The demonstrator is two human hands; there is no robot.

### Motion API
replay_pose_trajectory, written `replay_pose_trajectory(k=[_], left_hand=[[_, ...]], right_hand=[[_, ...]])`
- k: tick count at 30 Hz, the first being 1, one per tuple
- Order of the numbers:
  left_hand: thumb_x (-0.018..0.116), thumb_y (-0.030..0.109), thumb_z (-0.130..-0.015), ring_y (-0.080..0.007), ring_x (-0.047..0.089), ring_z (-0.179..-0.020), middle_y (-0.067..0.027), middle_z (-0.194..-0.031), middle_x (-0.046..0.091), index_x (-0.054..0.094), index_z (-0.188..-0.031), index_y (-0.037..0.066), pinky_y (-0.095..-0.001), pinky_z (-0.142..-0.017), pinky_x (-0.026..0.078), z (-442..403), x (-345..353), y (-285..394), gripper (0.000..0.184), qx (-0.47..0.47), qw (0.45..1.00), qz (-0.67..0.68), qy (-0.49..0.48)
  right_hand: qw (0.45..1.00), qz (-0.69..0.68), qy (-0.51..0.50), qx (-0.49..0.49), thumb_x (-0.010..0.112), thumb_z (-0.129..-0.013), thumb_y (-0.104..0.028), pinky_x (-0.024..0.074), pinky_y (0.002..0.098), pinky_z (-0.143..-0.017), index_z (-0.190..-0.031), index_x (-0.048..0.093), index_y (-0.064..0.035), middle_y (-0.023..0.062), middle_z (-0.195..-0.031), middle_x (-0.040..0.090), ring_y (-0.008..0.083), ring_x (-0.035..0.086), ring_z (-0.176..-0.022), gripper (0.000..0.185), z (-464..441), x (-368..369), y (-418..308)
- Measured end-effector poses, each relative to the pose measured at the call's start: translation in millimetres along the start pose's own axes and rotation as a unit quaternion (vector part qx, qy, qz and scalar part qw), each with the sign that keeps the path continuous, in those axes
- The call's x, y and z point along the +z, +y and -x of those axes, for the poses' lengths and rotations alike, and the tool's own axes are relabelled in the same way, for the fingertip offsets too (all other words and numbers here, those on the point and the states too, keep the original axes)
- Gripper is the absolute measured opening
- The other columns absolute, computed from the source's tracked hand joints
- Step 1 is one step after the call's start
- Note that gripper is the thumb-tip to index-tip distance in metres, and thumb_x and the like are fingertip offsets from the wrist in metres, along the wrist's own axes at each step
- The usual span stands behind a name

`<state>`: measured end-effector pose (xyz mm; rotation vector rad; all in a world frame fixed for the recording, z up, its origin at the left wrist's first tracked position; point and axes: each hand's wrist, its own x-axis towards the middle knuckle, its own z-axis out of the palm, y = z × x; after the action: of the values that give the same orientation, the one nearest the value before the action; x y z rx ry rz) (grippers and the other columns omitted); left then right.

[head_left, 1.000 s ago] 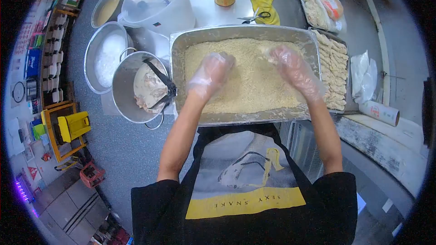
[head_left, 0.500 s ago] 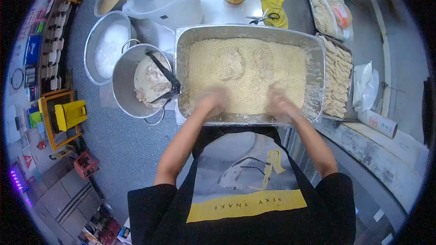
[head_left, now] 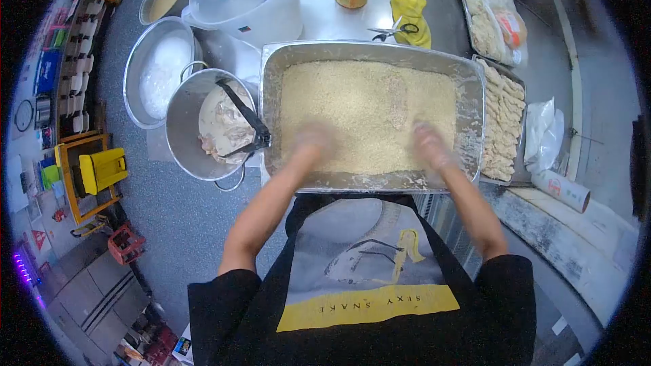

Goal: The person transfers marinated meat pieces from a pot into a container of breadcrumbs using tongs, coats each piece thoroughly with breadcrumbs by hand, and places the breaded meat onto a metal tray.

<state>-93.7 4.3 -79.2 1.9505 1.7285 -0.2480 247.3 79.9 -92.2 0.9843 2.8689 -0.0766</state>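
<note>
A deep metal pan of pale breadcrumbs lies in front of me. One partly coated piece of meat shows right of the middle, its surface pinkish through the crumbs. Smeared by motion, my left hand is at the crumbs in the pan's near left part; its fingers cannot be made out. Over the near right part is my right hand, also blurred and coated with crumbs. Nothing held shows in either hand.
Left of the pan stands a metal pot with meat in milky liquid and black-handled tongs. Behind it are a bowl of white powder and a clear plastic jug. Scissors lie by a yellow cloth. A tray of breaded pieces sits right.
The left meat piece that showed in the crumbs is now covered from sight. The right piece shows more plainly. My right hand has moved slightly right; my left hand remains near the same spot.
</note>
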Motion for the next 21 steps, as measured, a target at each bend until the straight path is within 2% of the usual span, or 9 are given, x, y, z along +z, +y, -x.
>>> replay_pose_trajectory(k=[2, 4, 5, 8, 11, 13, 16, 18, 21], left_hand=[[0.056, 0.020, -0.086, -0.0343, 0.071, -0.082, -0.0208, -0.091, 0.073, 0.074, -0.090, 0.002, -0.0454, -0.070, 0.055, -24.1, 28.1, 33.2, 0.025, 0.178, 0.975, -0.079, -0.110], [0.056, 0.021, -0.089, -0.0322, 0.070, -0.081, -0.0210, -0.097, 0.072, 0.073, -0.103, 0.002, -0.0434, -0.074, 0.057, -44.5, 15.0, 59.2, 0.028, 0.258, 0.942, -0.054, -0.208], [0.056, 0.021, -0.089, -0.0322, 0.070, -0.081, -0.0210, -0.097, 0.072, 0.073, -0.103, 0.002, -0.0434, -0.074, 0.057, -41.0, -2.4, 62.1, 0.028, 0.260, 0.941, -0.053, -0.211], [0.060, 0.031, -0.090, -0.0330, 0.068, -0.110, -0.0220, -0.121, 0.069, 0.066, -0.125, 0.001, -0.0445, -0.100, 0.050, -37.4, -46.3, 61.2, 0.047, 0.040, 0.906, 0.397, -0.140], [0.061, 0.038, -0.092, -0.0315, 0.064, -0.118, -0.0249, -0.128, 0.064, 0.056, -0.138, 0.003, -0.0458, -0.102, 0.048, -34.1, -55.0, 25.9, 0.057, -0.010, 0.864, 0.503, 0.021], [0.059, 0.040, -0.094, -0.0334, 0.059, -0.124, -0.0259, -0.134, 0.060, 0.053, -0.142, 0.005, -0.0464, -0.104, 0.047, -33.8, -64.3, 11.8, 0.059, -0.038, 0.930, 0.328, 0.160], [0.056, 0.034, -0.098, -0.0435, 0.057, -0.123, -0.0304, -0.133, 0.058, 0.048, -0.147, 0.005, -0.0550, -0.108, 0.042, -60.9, -70.6, 9.6, 0.058, -0.021, 0.952, 0.132, 0.276], [0.057, 0.038, -0.097, -0.0432, 0.046, -0.134, -0.0276, -0.145, 0.048, 0.042, -0.152, 0.007, -0.0541, -0.114, 0.034, -60.9, -44.7, 22.1, 0.064, -0.032, 0.953, 0.144, 0.264], [0.057, 0.042, -0.097, -0.0433, 0.033, -0.146, -0.0255, -0.158, 0.036, 0.034, -0.157, 0.008, -0.0556, -0.120, 0.023, -40.3, -31.5, 46.3, 0.073, -0.065, 0.960, 0.154, 0.223]], right_hand=[[0.991, 0.110, -0.048, -0.050, 0.059, -0.084, -0.008, 0.0556, 0.0391, -0.084, -0.108, 0.058, 0.0082, 0.0144, -0.098, 0.069, 0.0289, 0.068, -0.094, 0.029, 0.2, -5.7, -16.1], [0.940, -0.227, -0.252, 0.029, 0.059, -0.084, -0.007, 0.0573, 0.0375, -0.076, -0.116, 0.057, 0.0073, 0.0118, -0.096, 0.069, 0.0242, 0.069, -0.083, 0.035, -26.9, -52.0, -47.6], [0.939, -0.230, -0.253, 0.031, 0.059, -0.084, -0.007, 0.0573, 0.0375, -0.076, -0.116, 0.057, 0.0073, 0.0118, -0.096, 0.069, 0.0242, 0.069, -0.083, 0.035, -28.2, -63.2, -44.6], [0.791, -0.595, -0.088, 0.113, 0.059, -0.085, -0.007, 0.0573, 0.0412, -0.078, -0.124, 0.059, 0.0017, 0.0161, -0.098, 0.070, 0.0303, 0.070, -0.086, 0.040, -40.5, -99.6, -21.4], [0.771, -0.524, -0.198, 0.302, 0.063, -0.086, -0.008, 0.0541, 0.0444, -0.089, -0.126, 0.062, -0.0036, 0.0199, -0.104, 0.070, 0.0359, 0.067, -0.099, 0.041, -41.9, -108.9, 16.2], [0.960, -0.179, -0.064, 0.203, 0.068, -0.088, -0.018, 0.0504, 0.0422, -0.099, -0.131, 0.060, -0.0001, 0.0216, -0.119, 0.069, 0.0358, 0.065, -0.112, 0.047, -42.9, -76.1, 38.2], [0.940, -0.269, 0.096, 0.186, 0.065, -0.091, -0.027, 0.0467, 0.0442, -0.103, -0.139, 0.054, -0.0007, 0.0204, -0.130, 0.063, 0.0369, 0.060, -0.118, 0.056, -101.9, -65.1, 30.0], [0.884, -0.392, 0.201, 0.158, 0.064, -0.091, -0.030, 0.0438, 0.0473, -0.107, -0.141, 0.052, -0.0011, 0.0215, -0.136, 0.059, 0.0398, 0.056, -0.124, 0.059, -119.5, -25.1, 7.2], [0.947, -0.197, 0.223, 0.118, 0.072, -0.087, -0.022, 0.0411, 0.0524, -0.106, -0.145, 0.048, -0.0028, 0.0257, -0.146, 0.046, 0.0442, 0.049, -0.129, 0.065, -117.0, -3.8, -21.7]])
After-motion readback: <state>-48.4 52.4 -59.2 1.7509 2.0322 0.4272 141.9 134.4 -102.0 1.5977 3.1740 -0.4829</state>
